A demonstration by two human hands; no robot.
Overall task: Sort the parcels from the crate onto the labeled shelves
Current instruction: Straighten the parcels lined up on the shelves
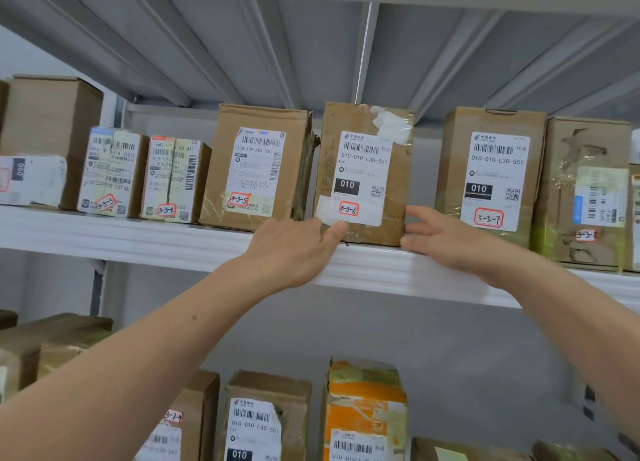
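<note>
The parcel tagged 3-3-6 stands upright on the white upper shelf, between the 3-3-5 box and the 3-3-7 box. The left hand is open, its fingertips pressed against the parcel's lower left corner by the white label. The right hand is open too, fingers lying along the parcel's lower right edge at the shelf lip. Neither hand grips anything. On the shelf below stands an orange parcel beside a brown one marked 010.
</note>
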